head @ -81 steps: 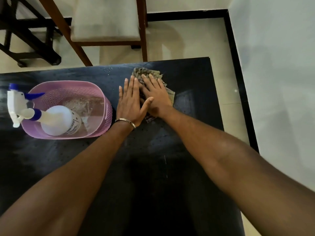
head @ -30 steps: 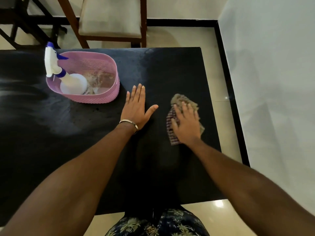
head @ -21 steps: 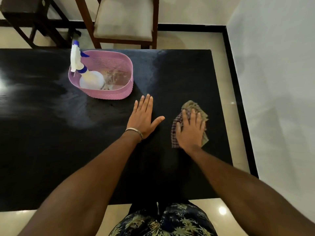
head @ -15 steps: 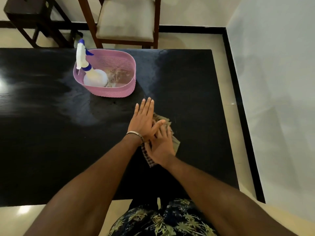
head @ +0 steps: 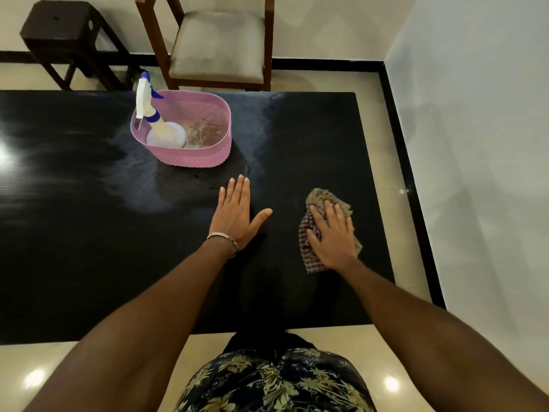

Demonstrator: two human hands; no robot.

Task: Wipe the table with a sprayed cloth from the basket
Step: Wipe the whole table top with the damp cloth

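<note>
- Plainly, the only writing in view is a dark strip of print low on the white spray bottle, too small to read
- that bottle stands inside the pink perforated basket, its white trigger head with blue nozzle rising above the left rim; something pale and crumpled lies in the basket beside it, too blurred to identify
- right hand lies flat, fingers straight and spread, pressing the checked cloth onto the black table; the cloth sits near the table's right edge and is bunched under the palm
- left hand rests palm-down on the bare tabletop, fingers straight and together, thumb splayed toward the cloth, a metal bracelet at the wrist; the hands are apart
- hazy smears cover the surface left of and below the basket
- open tabletop stretches left of the left hand
- beyond the far edge stand a cushioned wooden chair and a dark stool; a white wall runs near the right edge
</note>
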